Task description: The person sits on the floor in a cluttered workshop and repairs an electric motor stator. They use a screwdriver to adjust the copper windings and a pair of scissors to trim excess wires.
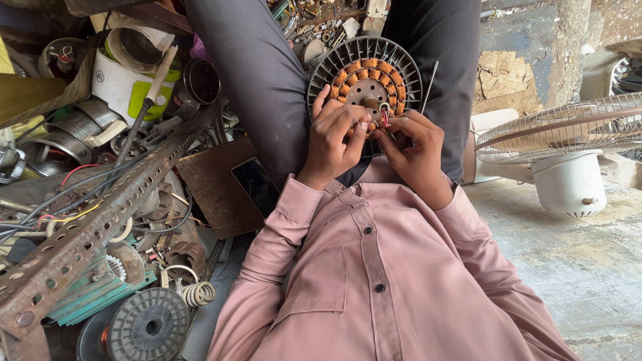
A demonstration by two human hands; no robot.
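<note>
The person sits with dark-trousered legs [267, 73] apart, and the work rests in the lap between the thighs. To the person's left a rusty perforated metal bar [100, 214] slants across a heap of scrap, wires and old pots, with a grey ribbed disc [148, 326] at the bottom edge of the heap. To the right a white fan with its wire guard [568, 127] stands on the concrete floor [588, 267].

The fan motor [366, 77], a round grey finned housing with a ring of copper windings inside, leans on the lap against the right thigh, its face tilted toward the camera. Both hands meet at its lower edge. The left hand [334, 137] has its fingers curled and pressed together onto the winding ring, steadying it. The right hand [416, 150] pinches a small red wire [386, 119] between thumb and forefinger, just beside the centre shaft [370, 102].

To do this well, I judge the left hand should keep the motor from rocking, while the right works the lead gently, without tugging hard enough to snap the fine copper strands.
</note>
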